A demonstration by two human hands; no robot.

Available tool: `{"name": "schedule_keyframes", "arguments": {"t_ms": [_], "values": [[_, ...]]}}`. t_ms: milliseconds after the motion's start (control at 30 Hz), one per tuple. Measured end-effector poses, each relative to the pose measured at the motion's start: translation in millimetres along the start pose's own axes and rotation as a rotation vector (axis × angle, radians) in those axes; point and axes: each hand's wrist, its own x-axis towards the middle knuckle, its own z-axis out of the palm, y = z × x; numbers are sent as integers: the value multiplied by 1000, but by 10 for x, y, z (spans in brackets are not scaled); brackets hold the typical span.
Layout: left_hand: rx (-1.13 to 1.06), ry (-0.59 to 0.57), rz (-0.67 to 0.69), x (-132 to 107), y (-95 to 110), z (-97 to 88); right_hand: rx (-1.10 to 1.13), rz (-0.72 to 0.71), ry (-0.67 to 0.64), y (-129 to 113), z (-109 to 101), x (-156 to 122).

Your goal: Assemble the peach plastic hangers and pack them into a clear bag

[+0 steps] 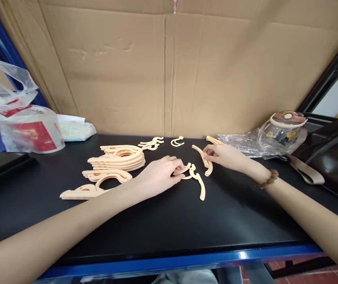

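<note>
Near the middle of the table, my left hand pinches a peach plastic folding hanger piece. Joined to it or lying against it, I cannot tell which, is a hanger arm pointing toward me. My right hand closes its fingers on a curved hanger arm; another arm end shows just below. Left of my left hand lies a stack of folded hangers, with more hangers in front of it, partly hidden by my forearm. Loose hooks and a single hook lie at the back.
Cardboard walls off the back. To the left are a bagged tub, a tissue pack and a black device. To the right are clear plastic wrap, a bottle and a dark bag. Several arms lie behind my right hand.
</note>
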Motion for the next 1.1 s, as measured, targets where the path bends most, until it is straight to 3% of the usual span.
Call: {"name": "schedule_keyframes", "arguments": {"t_ms": [100,200,300,367,600,767,867,1000,1100], "values": [[-62,0,50,12,-16,6,219,-95,-89,15,-28,-2],[-224,-96,114,39,-42,4,390,-173,-236,3,-40,-17],[-393,-210,143,58,-65,2,459,-240,-335,-46,-58,-55],[-419,-211,146,59,-72,2,440,-246,-358,-80,-89,-85],[-134,-75,51,29,-44,-33,370,-211,-445,-67,-198,-136],[-212,-65,-12,46,-94,4,384,-211,-501,-31,-197,-128],[-123,-20,12,45,-102,0,375,-179,-518,-39,-209,-137],[115,-55,53,16,-31,-63,389,-121,-543,-17,-199,-146],[168,-50,64,-7,21,-82,403,-88,-516,44,-168,-126]]}}
